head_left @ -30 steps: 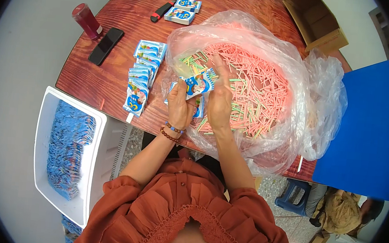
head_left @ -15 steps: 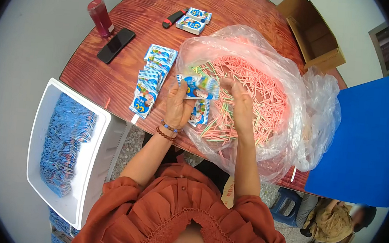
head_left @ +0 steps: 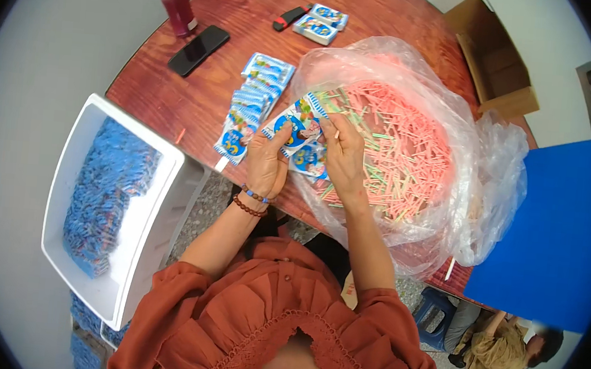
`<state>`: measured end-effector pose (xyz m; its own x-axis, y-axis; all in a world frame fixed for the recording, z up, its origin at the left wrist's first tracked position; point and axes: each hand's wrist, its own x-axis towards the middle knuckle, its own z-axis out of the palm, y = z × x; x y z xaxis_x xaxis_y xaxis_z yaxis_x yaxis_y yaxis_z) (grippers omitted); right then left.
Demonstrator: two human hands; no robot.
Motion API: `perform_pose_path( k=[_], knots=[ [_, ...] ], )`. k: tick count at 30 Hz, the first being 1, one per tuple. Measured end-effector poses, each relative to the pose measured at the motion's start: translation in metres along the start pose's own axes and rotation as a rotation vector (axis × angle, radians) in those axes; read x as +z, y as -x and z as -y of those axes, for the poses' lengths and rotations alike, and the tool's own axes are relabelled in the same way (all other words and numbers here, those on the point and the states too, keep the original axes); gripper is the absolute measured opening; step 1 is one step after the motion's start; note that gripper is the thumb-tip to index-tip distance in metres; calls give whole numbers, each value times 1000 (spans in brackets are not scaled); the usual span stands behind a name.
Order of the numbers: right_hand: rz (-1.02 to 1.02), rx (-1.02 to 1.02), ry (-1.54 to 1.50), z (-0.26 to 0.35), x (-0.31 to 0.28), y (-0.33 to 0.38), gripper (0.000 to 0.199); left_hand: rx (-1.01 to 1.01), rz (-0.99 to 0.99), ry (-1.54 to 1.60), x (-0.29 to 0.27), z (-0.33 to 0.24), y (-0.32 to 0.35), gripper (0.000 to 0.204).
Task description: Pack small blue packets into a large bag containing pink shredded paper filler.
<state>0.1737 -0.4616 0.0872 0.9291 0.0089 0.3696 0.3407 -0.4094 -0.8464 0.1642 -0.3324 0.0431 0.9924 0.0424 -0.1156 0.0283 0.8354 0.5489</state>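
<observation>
A small blue-and-white packet (head_left: 298, 126) lies tilted across my left hand (head_left: 266, 166), the thumb pressed on its lower left end. My right hand (head_left: 346, 162) pinches the packet's upper right end between thumb and fingers. Under it, a second packet (head_left: 307, 160) of the same kind rests at the near left edge of the clear plastic bag (head_left: 476, 193). Thin pink sticks (head_left: 421, 150) fill the open bag, with some green and yellow ones on its left side. To the left of my hands, overlapping packets (head_left: 255, 102) lie in a row on the wooden table (head_left: 155, 105).
A white bin (head_left: 170, 166) full of blue packets stands at the left. Farther back are a phone (head_left: 199, 51), a red bottle (head_left: 177, 7), a utility knife (head_left: 290, 18) and small boxes (head_left: 315, 29). A cardboard box (head_left: 495, 58), blue board (head_left: 545, 227) and seated person (head_left: 499, 350) are right.
My right hand has moved left from over the sticks and taken hold of the packet's right end. The packet now tilts up to the right. The whole view has shifted slightly.
</observation>
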Motion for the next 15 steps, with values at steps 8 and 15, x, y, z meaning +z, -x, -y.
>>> perform_pose_path(
  k=[8, 15],
  knots=[
    [355, 155, -225, -25, 93, 6, 16, 485, -295, -967, -108, -42, 34, 56],
    [248, 63, 341, -24, 47, 10, 22, 546, -238, -1880, -91, -33, 30, 68]
  ],
)
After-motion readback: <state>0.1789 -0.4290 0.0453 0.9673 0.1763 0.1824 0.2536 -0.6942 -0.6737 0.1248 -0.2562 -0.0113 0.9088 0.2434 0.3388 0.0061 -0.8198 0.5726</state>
